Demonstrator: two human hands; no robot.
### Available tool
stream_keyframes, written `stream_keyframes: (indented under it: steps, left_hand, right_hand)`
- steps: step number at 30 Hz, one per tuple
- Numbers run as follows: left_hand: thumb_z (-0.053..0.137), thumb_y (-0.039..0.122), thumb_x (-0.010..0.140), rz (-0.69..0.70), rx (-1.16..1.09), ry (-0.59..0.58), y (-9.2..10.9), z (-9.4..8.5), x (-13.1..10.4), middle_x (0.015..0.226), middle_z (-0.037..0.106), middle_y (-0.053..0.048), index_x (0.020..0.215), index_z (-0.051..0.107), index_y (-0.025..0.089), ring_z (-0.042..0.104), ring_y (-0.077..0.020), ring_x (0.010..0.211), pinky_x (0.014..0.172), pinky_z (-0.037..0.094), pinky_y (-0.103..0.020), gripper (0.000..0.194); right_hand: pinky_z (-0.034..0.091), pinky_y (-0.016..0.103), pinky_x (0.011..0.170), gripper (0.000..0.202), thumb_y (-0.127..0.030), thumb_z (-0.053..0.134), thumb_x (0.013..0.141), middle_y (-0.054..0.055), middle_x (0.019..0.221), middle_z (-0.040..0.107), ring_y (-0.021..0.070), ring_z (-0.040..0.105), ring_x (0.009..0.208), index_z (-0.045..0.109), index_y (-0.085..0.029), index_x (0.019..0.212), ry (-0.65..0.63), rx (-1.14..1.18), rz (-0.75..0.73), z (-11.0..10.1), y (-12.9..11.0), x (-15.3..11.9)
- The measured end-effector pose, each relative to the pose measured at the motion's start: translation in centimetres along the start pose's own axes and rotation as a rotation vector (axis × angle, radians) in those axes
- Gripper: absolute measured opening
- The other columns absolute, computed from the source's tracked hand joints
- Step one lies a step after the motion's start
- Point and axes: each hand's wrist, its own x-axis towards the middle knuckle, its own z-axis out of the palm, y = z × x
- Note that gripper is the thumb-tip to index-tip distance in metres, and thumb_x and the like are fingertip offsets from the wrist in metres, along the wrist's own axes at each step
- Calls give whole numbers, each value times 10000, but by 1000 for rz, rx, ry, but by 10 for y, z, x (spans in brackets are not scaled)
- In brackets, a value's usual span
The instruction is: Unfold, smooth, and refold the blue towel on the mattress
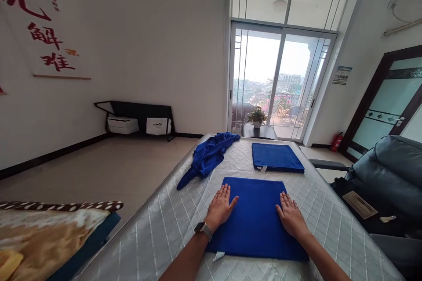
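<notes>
A blue cloth, spread flat in a rough rectangle, lies on the quilted, plastic-covered mattress in front of me. My left hand rests flat on its left edge, fingers stretched out. On the opposite edge, my right hand presses down flat, thumb apart from the fingers. A white tag sticks out at the cloth's near left edge. Farther back lies a neatly folded stack of blue cloth with a pale tag. Left of it, a crumpled blue cloth lies in a loose heap.
A bed with a patterned blanket stands at the lower left. At right is a dark recliner with a cardboard piece on it. Beyond the mattress, a potted plant stands on a small table. A black rack lines the wall.
</notes>
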Motion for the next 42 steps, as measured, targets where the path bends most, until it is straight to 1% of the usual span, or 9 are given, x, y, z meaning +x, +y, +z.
stream_keyframes:
  steps: [9, 16, 21, 24, 27, 31, 34, 37, 42]
  left_hand:
    - [173, 645, 989, 3, 10, -13, 0, -1, 0, 1587, 327, -187, 1513, 360, 47, 282, -288, 1484, 1203, 279, -465, 817]
    - [177, 641, 991, 20, 63, -5, 0, 0, -1, 1577, 362, -174, 1513, 367, 59, 304, -276, 1476, 1203, 290, -449, 805]
    - [228, 607, 999, 15, 107, 22, 4, -7, 0, 1550, 402, -202, 1503, 382, 44, 326, -311, 1463, 1189, 314, -479, 771]
    - [227, 588, 1010, 63, 80, 34, 28, -16, 1, 1573, 353, -208, 1519, 346, 48, 293, -306, 1477, 1189, 312, -494, 751]
    - [190, 576, 1022, 234, -11, -44, 74, -19, -5, 1596, 328, -168, 1544, 298, 98, 287, -255, 1484, 1180, 339, -450, 716]
    - [194, 552, 1028, 493, -100, -118, 140, -8, -19, 1633, 260, -110, 1571, 235, 153, 219, -224, 1507, 1210, 284, -407, 675]
    - [165, 541, 1030, 511, -136, -160, 163, 0, -25, 1640, 235, -100, 1574, 230, 147, 176, -227, 1518, 1226, 240, -407, 674]
    - [141, 555, 1025, 422, -131, -196, 155, -2, -26, 1634, 249, -108, 1568, 249, 136, 179, -237, 1518, 1229, 225, -421, 694]
    - [169, 615, 1004, 268, -62, -226, 101, -21, -38, 1635, 230, -119, 1572, 224, 137, 197, -256, 1514, 1220, 240, -450, 745]
  right_hand:
    - [109, 410, 1232, 712, -503, 176, 991, 67, 1646, 151, 202, 109, 1520, 191, -90, 1571, -15, 56, 13, 10, -1, -33]
    - [91, 406, 1233, 702, -492, 188, 988, 65, 1647, 152, 200, 106, 1521, 195, -100, 1570, -2, 108, 26, 10, -4, -36]
    - [94, 406, 1230, 692, -477, 195, 988, 74, 1639, 176, 203, 120, 1519, 222, -94, 1563, 4, 117, 36, 7, -5, -36]
    - [97, 405, 1229, 689, -470, 197, 988, 73, 1638, 168, 202, 119, 1519, 227, -86, 1560, 6, 120, 34, 7, -6, -37]
    - [104, 413, 1228, 688, -465, 200, 988, 80, 1635, 171, 206, 127, 1518, 229, -81, 1558, 13, 118, 32, 7, -6, -37]
    - [114, 424, 1225, 673, -443, 228, 985, 92, 1631, 184, 218, 134, 1516, 254, -82, 1553, 14, 93, 9, 10, -4, -37]
    - [126, 431, 1222, 650, -409, 239, 983, 91, 1631, 185, 223, 134, 1516, 278, -93, 1549, 10, 78, -15, 12, -2, -36]
    - [135, 425, 1222, 679, -447, 232, 982, 103, 1628, 202, 229, 141, 1515, 278, -70, 1545, 20, 79, 4, 12, -2, -35]
    - [127, 428, 1223, 696, -466, 215, 980, 105, 1632, 196, 235, 130, 1517, 276, -66, 1546, 35, 102, 5, 11, -3, -35]
